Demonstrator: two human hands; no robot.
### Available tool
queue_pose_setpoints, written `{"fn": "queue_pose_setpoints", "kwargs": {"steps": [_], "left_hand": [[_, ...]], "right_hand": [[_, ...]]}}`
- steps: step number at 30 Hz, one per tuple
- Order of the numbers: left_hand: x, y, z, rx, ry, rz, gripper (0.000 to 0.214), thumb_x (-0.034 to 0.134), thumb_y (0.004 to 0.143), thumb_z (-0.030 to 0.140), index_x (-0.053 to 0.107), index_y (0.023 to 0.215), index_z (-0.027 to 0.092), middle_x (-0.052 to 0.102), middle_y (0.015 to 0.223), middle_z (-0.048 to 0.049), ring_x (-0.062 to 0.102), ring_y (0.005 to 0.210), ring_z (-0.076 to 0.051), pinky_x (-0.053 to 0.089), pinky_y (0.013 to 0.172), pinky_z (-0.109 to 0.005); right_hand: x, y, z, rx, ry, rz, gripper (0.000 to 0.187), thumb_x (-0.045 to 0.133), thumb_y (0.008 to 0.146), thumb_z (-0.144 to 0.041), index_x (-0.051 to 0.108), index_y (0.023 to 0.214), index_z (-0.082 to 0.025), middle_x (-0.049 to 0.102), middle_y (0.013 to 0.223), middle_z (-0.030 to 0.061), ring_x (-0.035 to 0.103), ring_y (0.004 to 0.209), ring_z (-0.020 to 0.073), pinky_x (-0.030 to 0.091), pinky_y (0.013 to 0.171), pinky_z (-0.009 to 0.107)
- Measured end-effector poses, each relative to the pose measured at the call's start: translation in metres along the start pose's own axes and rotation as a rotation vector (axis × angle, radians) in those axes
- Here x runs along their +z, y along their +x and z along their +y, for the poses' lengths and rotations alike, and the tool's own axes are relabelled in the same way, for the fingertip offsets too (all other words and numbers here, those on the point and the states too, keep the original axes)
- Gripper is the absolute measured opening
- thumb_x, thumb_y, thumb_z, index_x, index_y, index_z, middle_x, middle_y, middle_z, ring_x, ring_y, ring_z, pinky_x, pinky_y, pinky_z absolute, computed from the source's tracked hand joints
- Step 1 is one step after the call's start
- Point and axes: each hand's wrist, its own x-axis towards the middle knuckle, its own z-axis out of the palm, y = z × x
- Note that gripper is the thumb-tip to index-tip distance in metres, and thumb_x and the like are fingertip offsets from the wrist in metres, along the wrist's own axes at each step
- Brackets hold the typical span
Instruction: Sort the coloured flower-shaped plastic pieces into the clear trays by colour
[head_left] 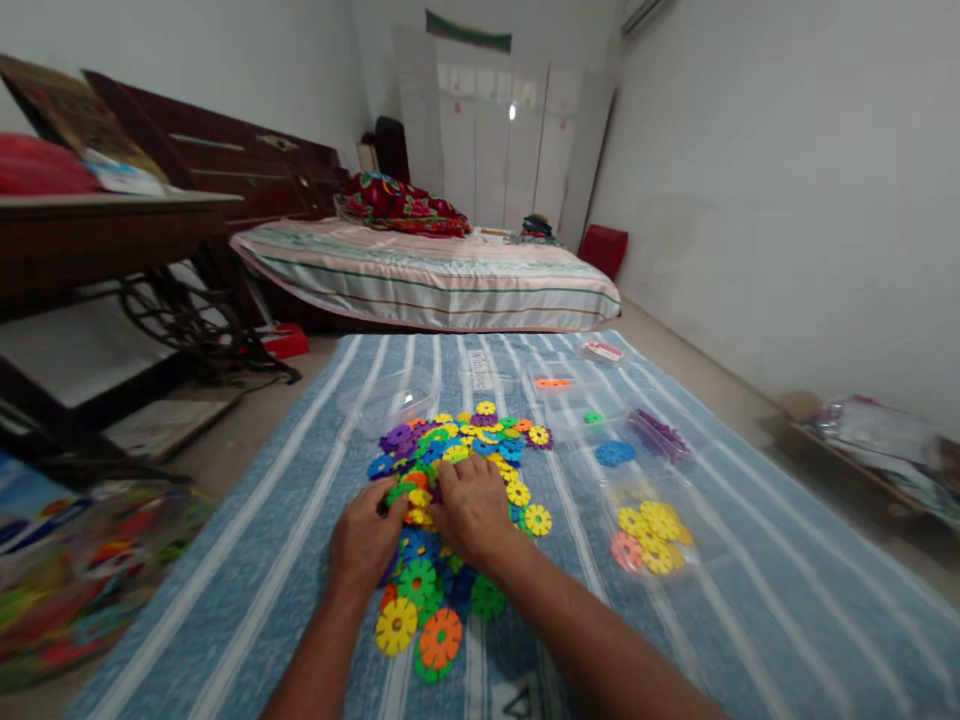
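A heap of flower-shaped plastic discs (pixel 420 580) in yellow, green, blue, orange and purple lies on a striped cloth. At the heap's left side is my left hand (pixel 365 535), its fingers and thumb closed around the edge of green and yellow discs. My right hand (pixel 474 505) rests on the middle of the heap with fingers curled down. Its fingertips are hidden among the pieces, so what they grip does not show. To the right, a clear plastic box (pixel 701 500) holds yellow discs (pixel 656 540) and an orange-pink disc (pixel 627 551).
Further clear compartments hold blue discs (pixel 615 453), purple discs (pixel 660 436), a green disc (pixel 593 418) and orange discs (pixel 553 383). Behind the heap sits another clear container (pixel 390 400). A bed (pixel 450 280) stands beyond the cloth-covered table (pixel 247 560), a sewing machine table (pixel 112 225) to the left.
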Motion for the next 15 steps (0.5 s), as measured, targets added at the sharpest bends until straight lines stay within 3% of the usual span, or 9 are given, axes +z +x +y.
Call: {"fn": "queue_pose_setpoints", "kwargs": {"steps": [4, 8, 11, 15], "left_hand": [[0.003, 0.005, -0.006, 0.012, -0.001, 0.018, 0.027, 0.051, 0.072, 0.041, 0.068, 0.086, 0.025, 0.075, 0.102, -0.0026, 0.068, 0.095, -0.021, 0.051, 0.089, -0.030], [0.004, 0.004, -0.007, -0.008, 0.015, 0.020, 0.027, 0.052, 0.072, 0.041, 0.068, 0.087, 0.025, 0.074, 0.102, -0.0028, 0.068, 0.094, -0.022, 0.052, 0.088, -0.031], [0.005, 0.003, -0.007, -0.035, 0.028, 0.012, 0.028, 0.052, 0.072, 0.040, 0.068, 0.088, 0.024, 0.074, 0.104, -0.0033, 0.068, 0.095, -0.022, 0.052, 0.090, -0.032], [0.005, 0.003, -0.005, -0.065, 0.019, -0.007, 0.030, 0.049, 0.073, 0.040, 0.068, 0.090, 0.023, 0.073, 0.110, -0.0049, 0.067, 0.101, -0.024, 0.050, 0.094, -0.035]], "right_hand": [[-0.007, -0.007, 0.000, -0.025, -0.029, 0.051, 0.034, 0.051, 0.088, -0.037, 0.055, 0.118, -0.022, 0.067, 0.111, 0.0067, 0.056, 0.103, 0.0252, 0.044, 0.087, 0.039], [-0.036, -0.019, 0.023, 0.033, -0.023, 0.065, 0.030, 0.049, 0.088, -0.037, 0.058, 0.113, -0.024, 0.068, 0.109, 0.0023, 0.060, 0.099, 0.0232, 0.045, 0.086, 0.034], [-0.067, -0.027, 0.069, 0.172, -0.070, 0.048, 0.037, 0.049, 0.090, -0.036, 0.057, 0.123, -0.022, 0.066, 0.115, 0.0057, 0.062, 0.100, 0.0224, 0.046, 0.083, 0.031], [-0.109, -0.039, 0.153, 0.450, -0.254, 0.089, 0.042, 0.046, 0.093, -0.035, 0.054, 0.130, -0.019, 0.062, 0.123, 0.0120, 0.063, 0.102, 0.0237, 0.046, 0.079, 0.030]]}}
